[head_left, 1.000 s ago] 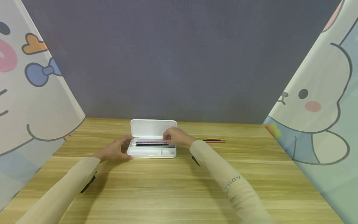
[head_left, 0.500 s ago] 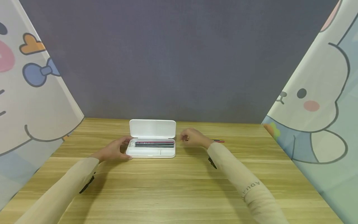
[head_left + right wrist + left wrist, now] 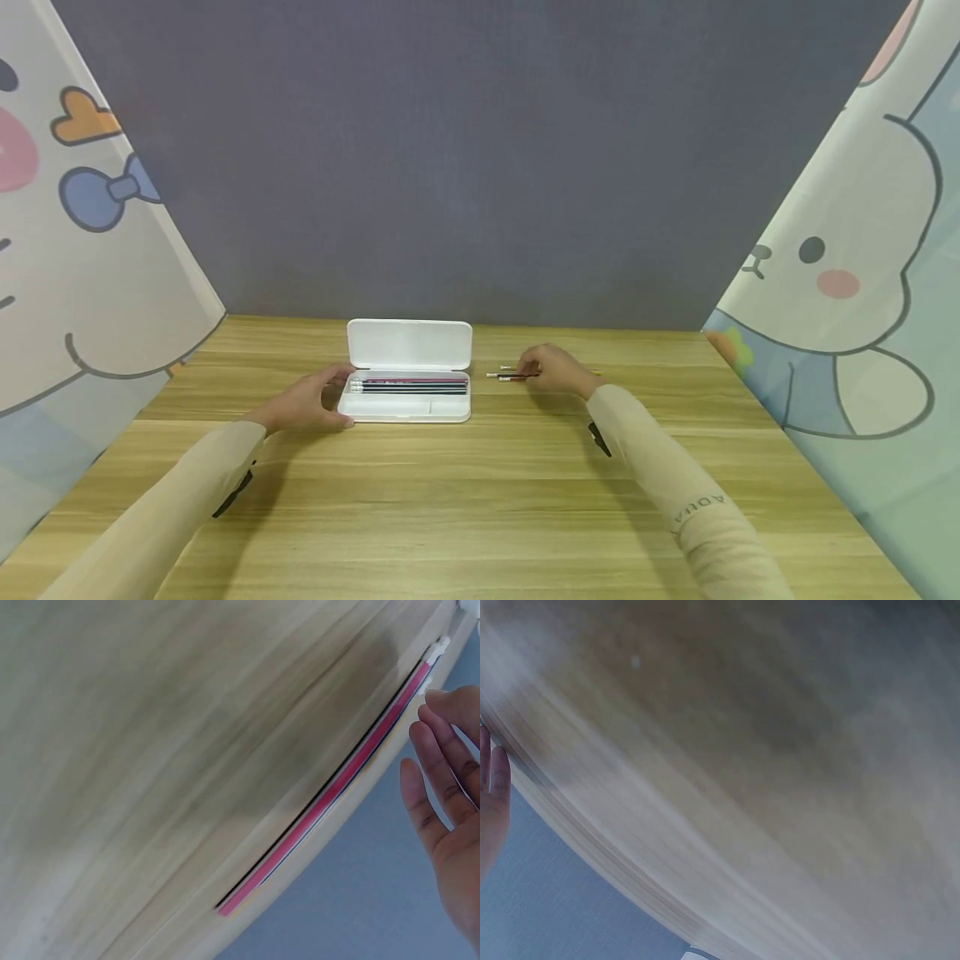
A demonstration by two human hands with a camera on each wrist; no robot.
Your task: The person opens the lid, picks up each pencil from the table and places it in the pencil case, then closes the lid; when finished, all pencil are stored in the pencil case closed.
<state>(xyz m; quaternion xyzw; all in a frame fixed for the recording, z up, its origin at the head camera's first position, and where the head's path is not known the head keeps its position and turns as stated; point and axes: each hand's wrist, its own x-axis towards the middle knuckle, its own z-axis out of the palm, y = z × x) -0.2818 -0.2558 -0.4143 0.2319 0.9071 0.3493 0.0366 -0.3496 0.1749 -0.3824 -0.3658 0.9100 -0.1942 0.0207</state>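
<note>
A white pencil case (image 3: 393,408) lies with its lid raised; several dark pencils and a red one (image 3: 412,382) rest in its back compartment. My left hand (image 3: 306,403) holds the case's left end, thumb at the front corner and fingers at the back. To the right of the case, several loose pencils (image 3: 513,377) lie side by side with white ends toward it. Over them is my right hand (image 3: 558,371), fingers pointing down. The right wrist view has red, black, blue and yellow pencils (image 3: 330,793) flat on the table, with thumb and fingertips close to their white ends.
The wooden table (image 3: 450,517) meets a grey panel (image 3: 480,167) behind the case. Cartoon-printed panels flank it at left (image 3: 135,275) and right (image 3: 840,367). The case's raised lid (image 3: 409,344) stands at its back edge.
My right hand has left the pencil case and moved right over the loose pencils, whose white ends now show. The left hand stays at the case's left end.
</note>
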